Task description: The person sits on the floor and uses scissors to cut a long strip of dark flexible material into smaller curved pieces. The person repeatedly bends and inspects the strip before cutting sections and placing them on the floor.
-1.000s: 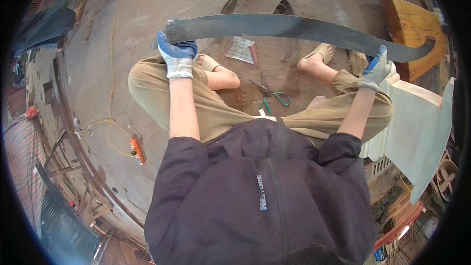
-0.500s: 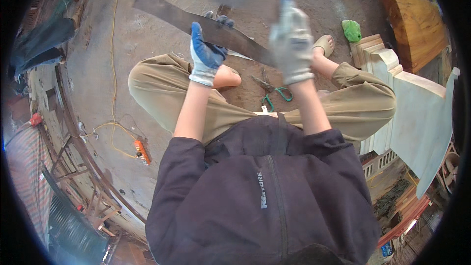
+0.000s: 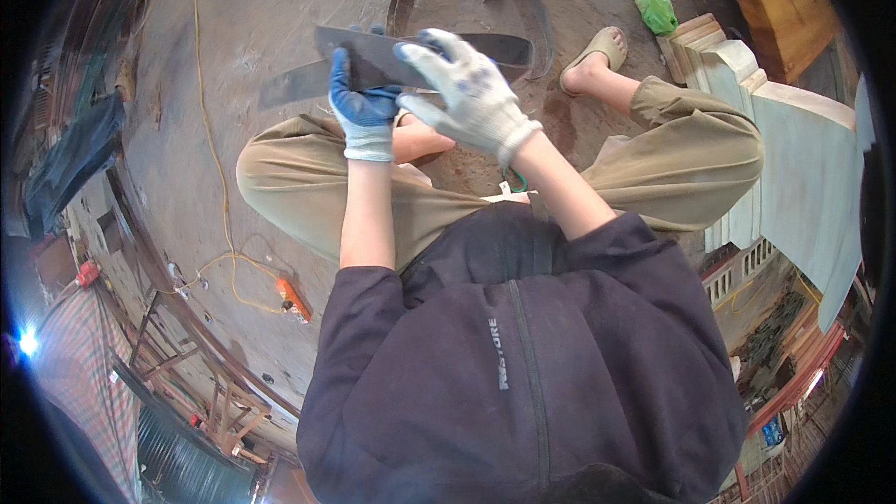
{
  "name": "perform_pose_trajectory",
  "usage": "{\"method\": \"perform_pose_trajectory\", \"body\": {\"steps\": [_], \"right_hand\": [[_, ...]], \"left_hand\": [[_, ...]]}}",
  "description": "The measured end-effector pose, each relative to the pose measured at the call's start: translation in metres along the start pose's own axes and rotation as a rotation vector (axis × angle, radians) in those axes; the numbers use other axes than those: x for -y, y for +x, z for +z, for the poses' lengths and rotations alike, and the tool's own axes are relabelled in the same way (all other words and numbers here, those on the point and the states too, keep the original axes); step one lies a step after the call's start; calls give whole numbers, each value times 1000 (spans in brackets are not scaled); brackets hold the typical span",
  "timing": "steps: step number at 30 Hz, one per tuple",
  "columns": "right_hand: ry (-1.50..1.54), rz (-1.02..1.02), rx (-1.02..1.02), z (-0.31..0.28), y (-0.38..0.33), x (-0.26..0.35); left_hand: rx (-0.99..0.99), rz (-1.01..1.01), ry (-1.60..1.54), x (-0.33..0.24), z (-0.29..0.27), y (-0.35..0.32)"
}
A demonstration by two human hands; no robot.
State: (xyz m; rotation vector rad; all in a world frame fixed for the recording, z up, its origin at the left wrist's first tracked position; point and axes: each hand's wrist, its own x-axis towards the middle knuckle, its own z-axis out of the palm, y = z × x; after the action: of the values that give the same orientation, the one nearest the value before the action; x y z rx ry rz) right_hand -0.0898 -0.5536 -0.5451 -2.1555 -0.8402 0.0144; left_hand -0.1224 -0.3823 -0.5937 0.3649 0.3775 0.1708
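My left hand (image 3: 364, 112), in a blue-and-white glove, is closed around dark flat strips, its thumb in front and dark fingertips showing behind. The front strip (image 3: 359, 53) slants down toward my right hand (image 3: 467, 93), which wears a whitish glove. Its fingers curve over that strip's right end, with the thumb lower down. Another dark strip (image 3: 291, 84) sticks out to the left behind my left hand. Farther right, a dark length (image 3: 504, 49) shows beyond my right fingers; how the lengths join is hidden. Green-handled scissors (image 3: 516, 180) lie mostly hidden below my right wrist.
Curled dark strips (image 3: 527, 0) lie on the floor ahead. A green plastic bag (image 3: 656, 13) rests near stepped pale mouldings (image 3: 737, 65) and a wooden block (image 3: 784, 9) at right. A yellow cord (image 3: 207, 121) runs to an orange power strip (image 3: 293, 301) at left.
My right hand has moved left, up beside my left hand, and has a strip across the other. Curled strips on the floor ahead now show. The scissors have become mostly covered.
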Motion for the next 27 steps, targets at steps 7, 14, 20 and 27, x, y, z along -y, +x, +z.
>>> {"method": "perform_pose_trajectory", "body": {"steps": [7, 14, 20, 27], "right_hand": [[557, 670, -618, -37, -65, -85], [1228, 629, -307, -60, -73, -119], [1172, 872, -532, -47, -71, -108], [1922, 1233, -308, -12, -81, -119]], "left_hand": [[-57, 146, -100, -23, -11, 11], [32, 75, -142, -24, -28, 17], [106, 81, -213, -16, -18, 13], [271, -105, 179, 3, -12, 11]]}}
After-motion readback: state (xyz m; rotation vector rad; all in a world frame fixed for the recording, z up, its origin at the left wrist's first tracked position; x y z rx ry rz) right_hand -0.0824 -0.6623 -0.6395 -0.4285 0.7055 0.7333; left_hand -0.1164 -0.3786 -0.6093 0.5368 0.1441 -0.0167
